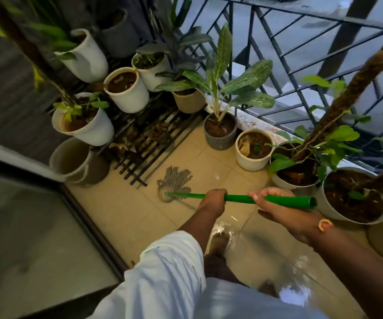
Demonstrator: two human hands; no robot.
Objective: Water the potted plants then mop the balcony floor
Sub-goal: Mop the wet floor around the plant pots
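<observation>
Mop head: the grey mop head [174,184] lies spread on the floor [121,208], ahead of both my hands and off to my left.
Handle: the green handle [243,199] runs from the mop head back toward my right. Its long axis lies almost straight across my view, open end on my right.
Left hand: my left hand [212,200] is the one nearer the mop head, fingers wrapped round the handle.
Right hand: my right hand [275,203] is farther from the mop head, near the open end, fingers curled round the handle.
Coming move: I judge the stroke follows the handle's line, left hand steering.
Floor: beige tiles, with a wet sheen [227,231] on my side of the mop head.
Room: the plant rack [151,146] is just beyond the mop head, the grey pot [220,134] beyond and right, the railing [300,65] behind, and the glass door [36,226] to its left.
</observation>
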